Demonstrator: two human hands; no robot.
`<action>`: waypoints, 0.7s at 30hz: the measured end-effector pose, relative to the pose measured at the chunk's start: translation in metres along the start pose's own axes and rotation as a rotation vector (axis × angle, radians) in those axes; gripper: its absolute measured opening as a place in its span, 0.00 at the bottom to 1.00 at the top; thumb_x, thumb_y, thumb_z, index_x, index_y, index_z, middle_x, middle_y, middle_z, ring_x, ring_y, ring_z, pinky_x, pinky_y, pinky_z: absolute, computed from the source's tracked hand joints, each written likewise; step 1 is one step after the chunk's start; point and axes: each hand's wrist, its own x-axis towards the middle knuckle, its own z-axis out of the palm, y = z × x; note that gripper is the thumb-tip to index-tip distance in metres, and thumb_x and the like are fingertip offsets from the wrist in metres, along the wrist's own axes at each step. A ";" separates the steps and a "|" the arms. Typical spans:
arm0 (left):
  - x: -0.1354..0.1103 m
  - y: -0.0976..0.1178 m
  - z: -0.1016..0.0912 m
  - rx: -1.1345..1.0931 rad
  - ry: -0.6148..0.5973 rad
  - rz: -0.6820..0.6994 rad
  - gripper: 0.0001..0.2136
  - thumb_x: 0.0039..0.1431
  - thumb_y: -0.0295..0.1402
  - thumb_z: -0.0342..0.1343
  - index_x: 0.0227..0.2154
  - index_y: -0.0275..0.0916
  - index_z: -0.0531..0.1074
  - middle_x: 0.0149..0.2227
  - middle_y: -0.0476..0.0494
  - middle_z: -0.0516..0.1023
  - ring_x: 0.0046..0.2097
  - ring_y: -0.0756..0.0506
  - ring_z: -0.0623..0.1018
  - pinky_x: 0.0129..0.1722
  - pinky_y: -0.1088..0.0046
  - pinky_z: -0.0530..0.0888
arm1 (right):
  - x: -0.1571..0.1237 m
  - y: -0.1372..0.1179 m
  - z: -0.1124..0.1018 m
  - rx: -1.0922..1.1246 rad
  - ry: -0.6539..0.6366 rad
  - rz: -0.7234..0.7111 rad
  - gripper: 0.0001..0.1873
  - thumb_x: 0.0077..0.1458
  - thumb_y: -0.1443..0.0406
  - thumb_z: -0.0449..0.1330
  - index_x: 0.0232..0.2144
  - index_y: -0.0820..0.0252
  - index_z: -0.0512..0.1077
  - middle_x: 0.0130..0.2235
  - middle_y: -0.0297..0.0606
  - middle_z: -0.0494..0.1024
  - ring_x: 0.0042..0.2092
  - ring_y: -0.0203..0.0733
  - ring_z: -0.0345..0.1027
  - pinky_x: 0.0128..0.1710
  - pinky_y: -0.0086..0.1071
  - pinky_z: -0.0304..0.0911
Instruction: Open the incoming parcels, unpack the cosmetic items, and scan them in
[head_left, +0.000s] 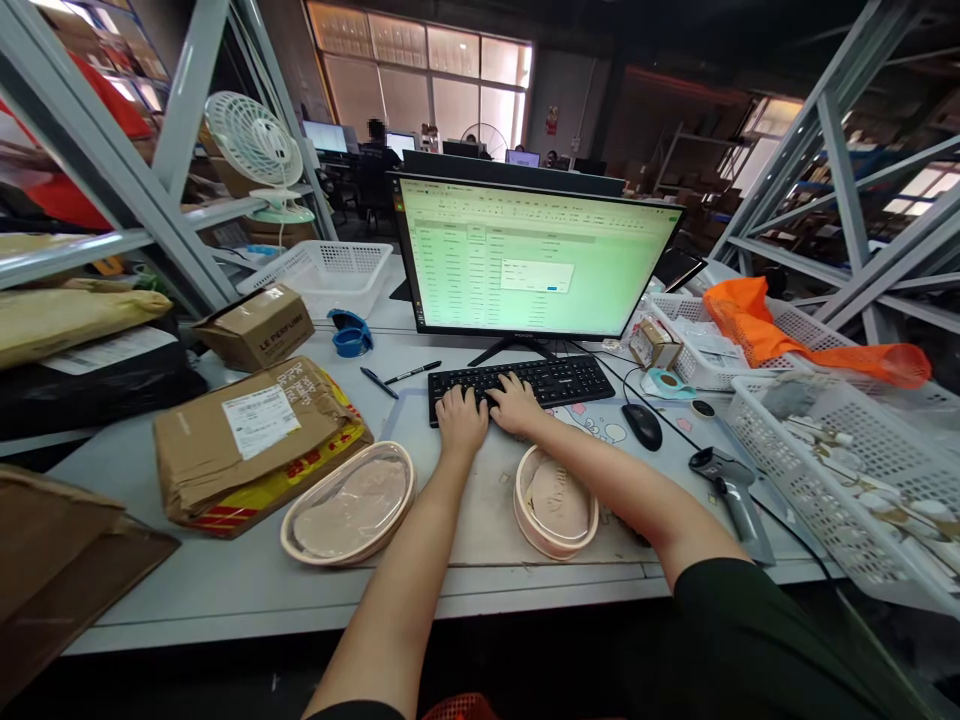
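Both of my hands rest on a black keyboard in front of a monitor, whose screen shows a table with a small dialog box. On the left half of the keys lies my left hand, fingers stretched out. My right hand is just beside it, fingers spread over the keys. Neither hand holds anything. An oval pink dish with clear wrap sits left of my left forearm. Beneath my right forearm stands a smaller oval dish, partly covered by the arm. A black mouse lies right of the keyboard.
Cardboard parcels and a small box crowd the left side. Pens and a blue tape roll lie behind. At right are a barcode scanner, white baskets and orange mesh. A fan stands back left.
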 end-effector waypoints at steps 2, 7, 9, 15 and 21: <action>0.001 -0.001 0.002 -0.003 0.002 -0.002 0.21 0.70 0.39 0.50 0.56 0.30 0.75 0.60 0.24 0.74 0.60 0.29 0.71 0.58 0.49 0.68 | 0.001 -0.001 0.000 0.005 -0.012 -0.005 0.30 0.68 0.59 0.53 0.69 0.55 0.68 0.77 0.47 0.51 0.77 0.58 0.38 0.73 0.57 0.40; 0.001 -0.002 0.004 -0.011 0.001 -0.003 0.20 0.70 0.39 0.50 0.55 0.30 0.76 0.60 0.24 0.74 0.60 0.29 0.71 0.58 0.49 0.68 | 0.000 0.001 0.001 0.032 -0.033 0.038 0.32 0.68 0.58 0.51 0.71 0.53 0.64 0.77 0.47 0.52 0.77 0.58 0.40 0.73 0.59 0.41; 0.001 -0.002 0.004 -0.012 0.000 -0.003 0.20 0.70 0.39 0.50 0.55 0.30 0.76 0.60 0.24 0.73 0.61 0.29 0.71 0.58 0.49 0.68 | 0.000 0.002 0.002 0.046 -0.024 0.096 0.34 0.68 0.58 0.51 0.73 0.56 0.60 0.77 0.51 0.50 0.77 0.60 0.39 0.73 0.62 0.40; -0.001 -0.001 0.002 -0.010 0.007 -0.021 0.20 0.70 0.39 0.50 0.54 0.31 0.76 0.60 0.24 0.73 0.61 0.29 0.71 0.58 0.49 0.68 | 0.005 0.009 0.002 0.094 -0.023 0.263 0.35 0.68 0.55 0.51 0.73 0.54 0.59 0.77 0.52 0.48 0.78 0.63 0.37 0.72 0.67 0.36; -0.001 -0.002 0.003 -0.008 0.020 -0.028 0.21 0.70 0.39 0.48 0.55 0.31 0.75 0.59 0.23 0.73 0.61 0.28 0.70 0.58 0.49 0.68 | 0.017 0.035 -0.011 0.159 0.014 0.461 0.38 0.70 0.50 0.42 0.74 0.63 0.56 0.74 0.55 0.57 0.77 0.68 0.37 0.70 0.75 0.34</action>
